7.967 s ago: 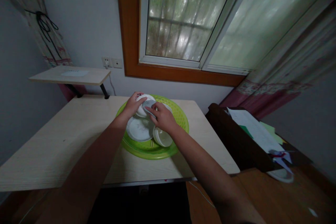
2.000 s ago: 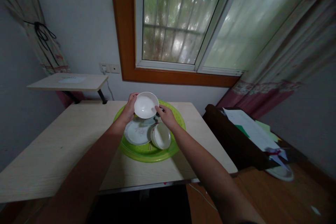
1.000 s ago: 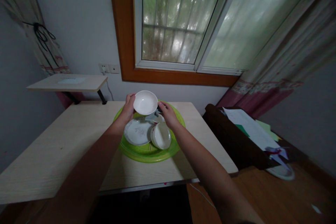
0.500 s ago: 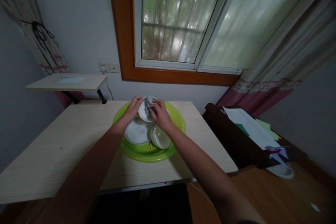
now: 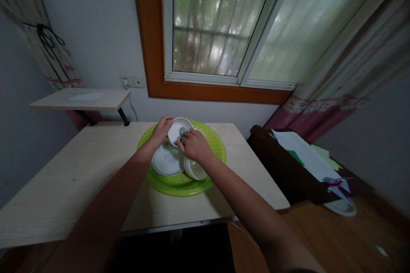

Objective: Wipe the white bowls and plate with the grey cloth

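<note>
A white bowl [image 5: 176, 127] is tilted above the far part of a round green basket [image 5: 174, 190]. My left hand [image 5: 162, 130] grips the bowl's left rim. Against the inside of the bowl, my right hand [image 5: 194, 145] presses a grey cloth [image 5: 182, 132], its fingers closed round it. Below the bowl lies a white plate [image 5: 167, 161]. To the right of the plate, under my right wrist, sits a second white bowl [image 5: 196, 170], partly covered by my hand. The tips of chopsticks [image 5: 183, 176] show between plate and bowl.
The basket stands on a pale wooden table [image 5: 105, 170]. A small raised shelf [image 5: 112, 101] with a paper on it is at the back left. Right of the table, papers [image 5: 301, 153] lie on a dark brown piece of furniture [image 5: 275, 170]. A window is behind.
My right hand has moved the grey cloth lower within the bowl, and its fingers have turned downward. More of the bowl's inside now shows. My left hand keeps its hold on the rim.
</note>
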Motion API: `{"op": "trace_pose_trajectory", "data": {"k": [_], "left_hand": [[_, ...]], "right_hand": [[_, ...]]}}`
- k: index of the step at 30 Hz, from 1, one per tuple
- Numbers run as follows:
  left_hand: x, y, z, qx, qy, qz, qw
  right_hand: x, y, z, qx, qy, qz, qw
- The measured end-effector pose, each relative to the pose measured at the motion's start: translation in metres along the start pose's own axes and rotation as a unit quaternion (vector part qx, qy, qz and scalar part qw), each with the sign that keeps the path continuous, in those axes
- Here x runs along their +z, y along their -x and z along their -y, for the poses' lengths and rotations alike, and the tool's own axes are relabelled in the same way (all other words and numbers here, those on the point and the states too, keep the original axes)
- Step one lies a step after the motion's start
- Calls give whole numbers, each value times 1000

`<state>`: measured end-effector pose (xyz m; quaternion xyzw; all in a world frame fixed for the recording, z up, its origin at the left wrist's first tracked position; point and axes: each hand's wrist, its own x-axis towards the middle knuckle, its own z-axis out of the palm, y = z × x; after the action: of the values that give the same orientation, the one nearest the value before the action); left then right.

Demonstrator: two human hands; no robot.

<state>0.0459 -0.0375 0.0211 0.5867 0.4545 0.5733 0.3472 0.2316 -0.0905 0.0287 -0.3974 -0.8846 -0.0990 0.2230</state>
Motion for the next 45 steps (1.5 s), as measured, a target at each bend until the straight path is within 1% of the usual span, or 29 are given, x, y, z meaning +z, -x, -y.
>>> {"op": "trace_pose_trajectory", "data": {"k": [3, 6, 9, 11, 13, 19, 23, 26, 31, 33, 36, 38, 40, 42, 43, 45], "left_hand": [[-1, 0, 1, -7, 1, -1, 1000], [-2, 1, 0, -19, 14, 10, 1000], [-2, 2, 0, 5, 10, 16, 1000], [-2, 2, 1, 21, 3, 19, 1000], [-2, 2, 0, 23, -5, 19, 1000], [-2, 1, 0, 27, -15, 25, 999], [-1, 1, 1, 15, -6, 25, 1000], [-1, 2, 0, 4, -8, 25, 1000], [-2, 3, -2, 4, -28, 26, 999], [-2, 2, -1, 8, -33, 28, 999], [-2, 1, 1, 15, -35, 32, 999], [-3, 1, 2, 21, -34, 35, 999], [-2, 1, 2, 24, -29, 34, 999], [-2, 1, 1, 24, -26, 33, 999], [-1, 1, 0, 23, -26, 33, 999], [-1, 2, -1, 20, -32, 34, 999]], "right_hand": [[0, 0, 1, -42, -52, 18, 998], [-4, 1, 4, -72, -131, 15, 989], [-8, 3, 6, -64, -198, 8, 978], [-9, 4, 7, -53, -220, 3, 974], [-10, 4, 7, -48, -217, -3, 975], [-10, 1, 4, -12, -159, -19, 987], [-8, -1, 0, -1, -125, -53, 991], [-9, 0, -2, -17, -112, -77, 991], [-11, 4, -2, -48, -135, -139, 980], [-12, 4, -2, -67, -136, -142, 978], [-11, 4, -2, -102, -136, -125, 977], [-12, 4, -1, -115, -137, -131, 975], [-13, 4, -1, -107, -135, -153, 973], [-14, 4, -2, -83, -125, -172, 974], [-15, 3, -2, -70, -117, -172, 976], [-14, 2, -4, -53, -96, -152, 982]]}}
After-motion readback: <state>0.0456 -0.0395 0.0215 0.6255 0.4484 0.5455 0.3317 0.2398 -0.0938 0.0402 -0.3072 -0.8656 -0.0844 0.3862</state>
